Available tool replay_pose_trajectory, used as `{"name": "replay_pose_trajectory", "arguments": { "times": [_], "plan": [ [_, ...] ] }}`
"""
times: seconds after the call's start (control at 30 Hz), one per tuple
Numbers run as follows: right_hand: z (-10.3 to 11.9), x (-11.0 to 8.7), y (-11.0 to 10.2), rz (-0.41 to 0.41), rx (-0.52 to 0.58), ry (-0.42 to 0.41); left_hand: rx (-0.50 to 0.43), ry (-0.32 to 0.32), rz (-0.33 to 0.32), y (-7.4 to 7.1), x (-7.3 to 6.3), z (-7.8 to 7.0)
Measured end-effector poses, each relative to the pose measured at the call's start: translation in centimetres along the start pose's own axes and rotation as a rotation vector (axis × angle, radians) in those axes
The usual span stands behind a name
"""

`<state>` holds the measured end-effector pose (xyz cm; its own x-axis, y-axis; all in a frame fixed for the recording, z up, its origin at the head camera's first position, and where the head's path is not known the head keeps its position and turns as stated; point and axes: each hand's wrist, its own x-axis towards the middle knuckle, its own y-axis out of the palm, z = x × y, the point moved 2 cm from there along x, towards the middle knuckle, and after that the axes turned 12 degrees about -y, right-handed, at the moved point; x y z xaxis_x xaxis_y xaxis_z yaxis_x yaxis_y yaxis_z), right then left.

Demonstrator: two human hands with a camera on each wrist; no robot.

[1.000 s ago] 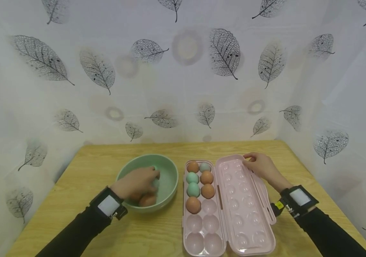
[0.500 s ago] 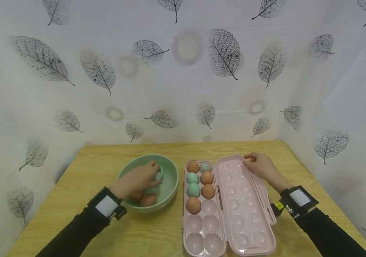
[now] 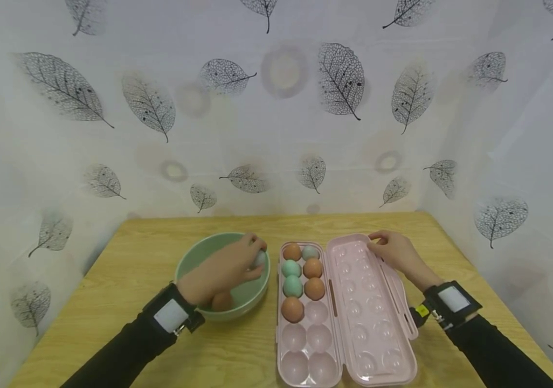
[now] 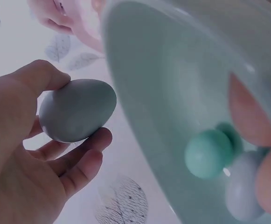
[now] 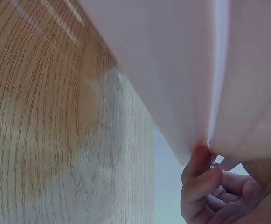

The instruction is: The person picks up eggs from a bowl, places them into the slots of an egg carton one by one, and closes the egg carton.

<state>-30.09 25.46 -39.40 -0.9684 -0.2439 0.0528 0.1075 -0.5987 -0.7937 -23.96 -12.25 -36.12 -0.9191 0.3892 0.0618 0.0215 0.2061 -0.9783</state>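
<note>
My left hand (image 3: pixel 223 269) pinches a pale grey-blue egg (image 4: pixel 78 111) between thumb and fingers, over the right rim of the green bowl (image 3: pixel 251 295). Left in the bowl, in the left wrist view, are a green egg (image 4: pixel 209 154), a grey egg (image 4: pixel 243 189) and brown eggs (image 4: pixel 252 114). To the right lies an open pink egg box (image 3: pixel 318 337), its far cups filled with brown, green and grey eggs and its near cups bare. My right hand (image 3: pixel 396 251) grips the far right corner of its lid (image 3: pixel 364 302) between thumb and fingers.
All this stands on a wooden table (image 3: pixel 228 350). Behind and around it hangs a white curtain (image 3: pixel 276 140) with a leaf print. A small black object with a yellow patch (image 3: pixel 421 311) sits by the right wrist, beside the lid.
My left hand has risen from inside the bowl with the grey-blue egg and moved right to the bowl's rim. My right hand stays at the lid.
</note>
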Motion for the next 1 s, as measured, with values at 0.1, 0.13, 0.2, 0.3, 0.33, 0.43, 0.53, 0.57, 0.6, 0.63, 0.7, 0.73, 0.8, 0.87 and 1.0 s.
{"name": "replay_pose_trajectory", "arguments": {
  "times": [0.1,0.13,0.2,0.3,0.33,0.43,0.53,0.57,0.6,0.63,0.7,0.73,0.8,0.87,1.0],
  "plan": [
    [0.0,0.0,0.0,0.003,-0.002,0.000,-0.013,0.000,0.012,0.1,0.3,-0.8],
    [0.0,0.0,0.0,0.005,-0.004,-0.001,-0.022,0.002,0.022,0.1,0.3,-1.1],
    [-0.1,0.0,0.0,0.008,-0.009,-0.006,-0.035,0.023,0.030,0.2,0.3,-1.8],
    [-0.2,0.0,0.0,0.006,-0.015,-0.010,-0.075,0.075,0.027,0.5,0.3,-2.9],
    [-0.2,0.0,0.0,0.005,-0.017,-0.011,-0.073,0.101,0.016,0.6,0.3,-3.3],
    [-0.2,0.0,-0.1,0.005,-0.014,-0.009,-0.056,0.177,-0.024,1.3,0.5,-4.4],
    [-0.2,-0.1,0.0,0.011,-0.005,0.001,0.032,0.236,-0.052,2.3,0.7,-5.4],
    [-0.3,-0.2,0.0,0.013,-0.003,0.002,0.070,0.256,-0.054,2.6,0.7,-5.7],
    [-0.3,-0.2,0.0,0.014,-0.001,0.002,0.116,0.278,-0.053,2.9,0.7,-6.1],
    [-0.4,-0.3,0.1,0.015,0.001,0.002,0.140,0.292,-0.054,3.2,0.7,-6.4],
    [-0.4,-0.3,0.1,0.011,0.000,-0.002,0.162,0.311,-0.055,3.5,0.8,-7.1],
    [-0.4,-0.3,0.1,0.009,0.000,-0.007,0.185,0.322,-0.060,3.6,0.8,-7.4],
    [-0.4,-0.3,0.1,0.003,-0.002,-0.013,0.217,0.340,-0.087,3.9,0.9,-8.0],
    [-0.3,-0.2,0.1,0.000,-0.004,-0.013,0.240,0.344,-0.103,4.3,1.1,-8.5],
    [-0.2,-0.1,0.0,0.004,-0.001,-0.008,0.272,0.350,-0.068,5.4,1.3,-9.1]
  ]
}}
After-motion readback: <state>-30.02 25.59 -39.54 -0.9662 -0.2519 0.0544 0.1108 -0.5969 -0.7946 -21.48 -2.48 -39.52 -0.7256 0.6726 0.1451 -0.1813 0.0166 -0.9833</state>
